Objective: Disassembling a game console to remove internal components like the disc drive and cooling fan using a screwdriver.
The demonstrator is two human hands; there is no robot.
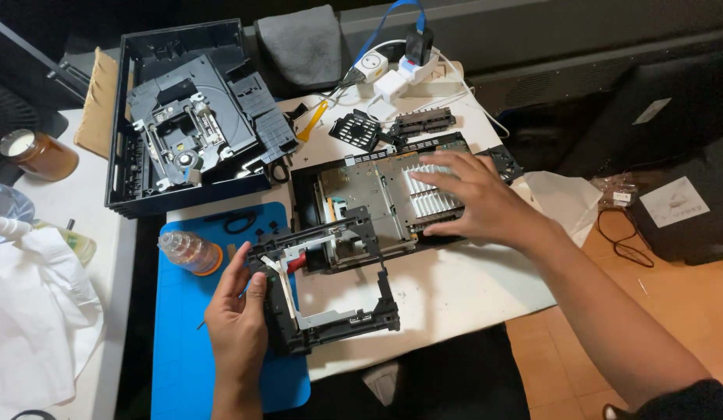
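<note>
My left hand [237, 315] grips the black frame [323, 284] at six o'clock on the worktop [447, 292], my right hand [474, 198] lies flat and released on the metal board [385, 198] (at twelve), which could slide if I tug.

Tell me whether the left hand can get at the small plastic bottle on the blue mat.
Probably yes. The left hand grips the black plastic frame, so it must let go first. The small plastic bottle lies close by on the blue mat, with nothing between them.
</note>
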